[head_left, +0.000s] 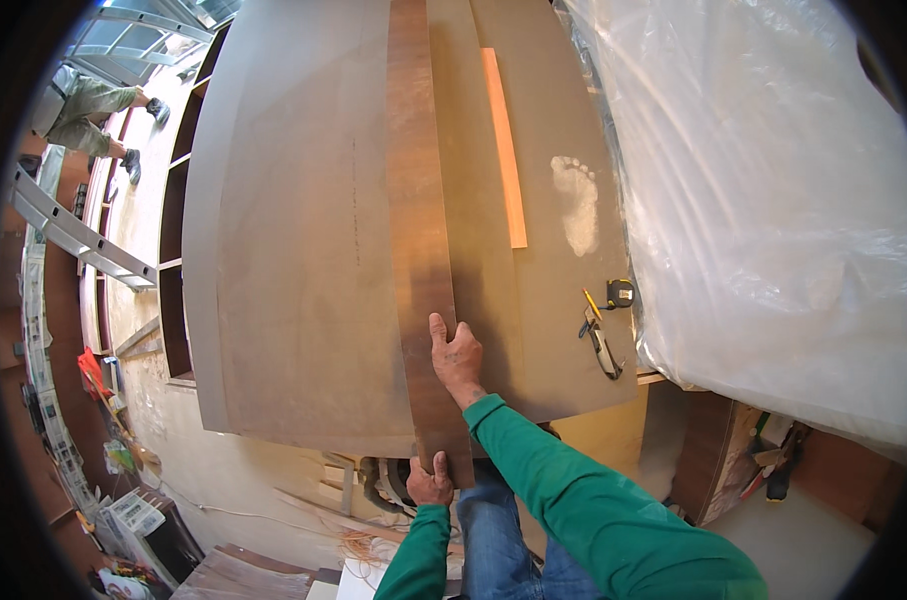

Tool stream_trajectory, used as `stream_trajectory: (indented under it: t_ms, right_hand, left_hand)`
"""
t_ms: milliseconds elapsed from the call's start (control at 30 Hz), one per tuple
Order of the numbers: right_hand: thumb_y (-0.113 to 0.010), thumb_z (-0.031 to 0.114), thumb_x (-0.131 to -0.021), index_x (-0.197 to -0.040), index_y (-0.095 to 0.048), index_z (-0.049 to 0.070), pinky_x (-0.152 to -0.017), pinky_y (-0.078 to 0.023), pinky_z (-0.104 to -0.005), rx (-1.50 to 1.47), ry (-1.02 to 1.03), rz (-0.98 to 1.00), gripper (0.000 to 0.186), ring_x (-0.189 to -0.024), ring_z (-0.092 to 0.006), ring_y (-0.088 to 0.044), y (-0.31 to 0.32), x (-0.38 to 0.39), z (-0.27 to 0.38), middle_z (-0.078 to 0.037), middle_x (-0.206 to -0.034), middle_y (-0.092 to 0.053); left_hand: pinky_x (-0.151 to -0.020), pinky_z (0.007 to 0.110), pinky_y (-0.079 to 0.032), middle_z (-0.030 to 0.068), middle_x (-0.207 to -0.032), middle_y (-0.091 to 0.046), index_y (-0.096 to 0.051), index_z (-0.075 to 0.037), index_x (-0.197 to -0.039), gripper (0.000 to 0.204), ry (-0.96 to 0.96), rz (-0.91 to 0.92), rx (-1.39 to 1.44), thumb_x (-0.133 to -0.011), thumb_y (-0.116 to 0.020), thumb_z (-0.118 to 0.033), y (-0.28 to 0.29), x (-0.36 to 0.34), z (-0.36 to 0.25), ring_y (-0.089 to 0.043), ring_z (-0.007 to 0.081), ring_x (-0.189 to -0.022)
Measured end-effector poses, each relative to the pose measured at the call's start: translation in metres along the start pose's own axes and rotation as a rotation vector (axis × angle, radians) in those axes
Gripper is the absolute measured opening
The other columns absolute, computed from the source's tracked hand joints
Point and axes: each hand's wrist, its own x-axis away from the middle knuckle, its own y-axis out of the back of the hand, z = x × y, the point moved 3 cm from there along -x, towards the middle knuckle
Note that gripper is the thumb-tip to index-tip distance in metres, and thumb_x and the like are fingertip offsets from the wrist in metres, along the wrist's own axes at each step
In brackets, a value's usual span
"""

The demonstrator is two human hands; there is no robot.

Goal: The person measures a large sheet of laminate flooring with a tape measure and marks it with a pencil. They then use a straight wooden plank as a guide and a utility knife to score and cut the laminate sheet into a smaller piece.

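Observation:
A long dark-brown board strip [420, 190] lies lengthwise over a large grey-brown sheet [293, 230], its near end sticking out past the sheet's front edge. My left hand [430, 482] grips that near end from its left side, thumb on top and fingers hidden beneath. Farther up, my right hand [458, 362] is closed on the strip's right edge, thumb upright; its fingertips are out of sight. To the right of the strip rests a narrow, lighter orange-brown wooden strip [503, 150], touched by neither hand.
On the sheet's right side lie a tape measure [620, 293], a yellow pencil [592, 304] and a utility knife [602, 352], below a pale footprint [575, 205]. Plastic film [763, 200] covers a bulky mass at right. Another person's legs [93, 110] and a ladder [83, 235] are at left.

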Motion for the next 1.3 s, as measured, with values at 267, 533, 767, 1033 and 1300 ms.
stream_trajectory:
  t_ms: [267,533,767,1033,1300]
  right_hand:
    - [-0.059,0.067,-0.099,-0.084,-0.054,-0.003,-0.072,-0.051,-0.056,-0.04,0.025,-0.047,0.071,-0.08,-0.0531,-0.063,-0.015,-0.01,-0.02,-0.031,-0.078,-0.063]
    - [-0.058,0.059,-0.102,-0.091,-0.055,-0.005,-0.076,-0.053,-0.0573,-0.011,-0.012,0.026,0.065,-0.086,-0.054,-0.065,-0.019,-0.015,-0.023,-0.033,-0.087,-0.065]
    - [-0.057,0.048,-0.106,-0.095,-0.053,-0.005,-0.082,-0.051,-0.0571,-0.137,-0.052,0.063,0.054,-0.092,-0.0531,-0.062,-0.022,-0.019,-0.041,-0.032,-0.096,-0.063]
    - [-0.071,0.025,-0.094,-0.123,-0.06,-0.008,-0.095,-0.054,-0.0484,-0.216,0.077,-0.025,0.045,-0.107,-0.0431,-0.067,-0.016,-0.001,-0.037,-0.026,-0.115,-0.068]
    - [-0.073,0.015,-0.09,-0.137,-0.058,-0.005,-0.1,-0.052,-0.0485,-0.232,0.127,0.04,0.053,-0.115,-0.045,-0.063,-0.012,0.007,-0.04,-0.028,-0.124,-0.064]
  left_hand:
    - [-0.078,0.051,-0.054,0.0221,-0.092,-0.072,-0.065,-0.002,-0.107,0.068,0.049,0.062,-0.05,-0.097,-0.059,-0.07,-0.012,-0.01,0.006,-0.07,0.0446,-0.087]
    - [-0.099,0.053,-0.045,0.0268,-0.121,-0.059,-0.058,0.002,-0.122,0.056,-0.185,-0.125,-0.155,-0.098,-0.069,-0.047,0.011,-0.069,-0.028,-0.055,0.0455,-0.115]
    - [-0.108,0.052,-0.045,0.0308,-0.135,-0.059,-0.056,0.006,-0.139,0.085,-0.461,-0.066,-0.108,-0.083,-0.084,-0.051,-0.014,-0.273,-0.239,-0.054,0.0466,-0.129]
    - [-0.122,0.054,-0.032,0.0287,-0.162,-0.03,-0.02,0.001,-0.163,0.133,-0.275,0.08,-0.341,-0.066,-0.093,-0.055,-0.061,-0.353,-0.312,-0.029,0.0437,-0.15]
    - [-0.121,0.055,-0.033,0.0247,-0.163,-0.029,-0.013,-0.002,-0.166,0.137,-0.315,0.07,-0.321,-0.065,-0.095,-0.044,-0.069,-0.355,-0.297,-0.027,0.0425,-0.15]
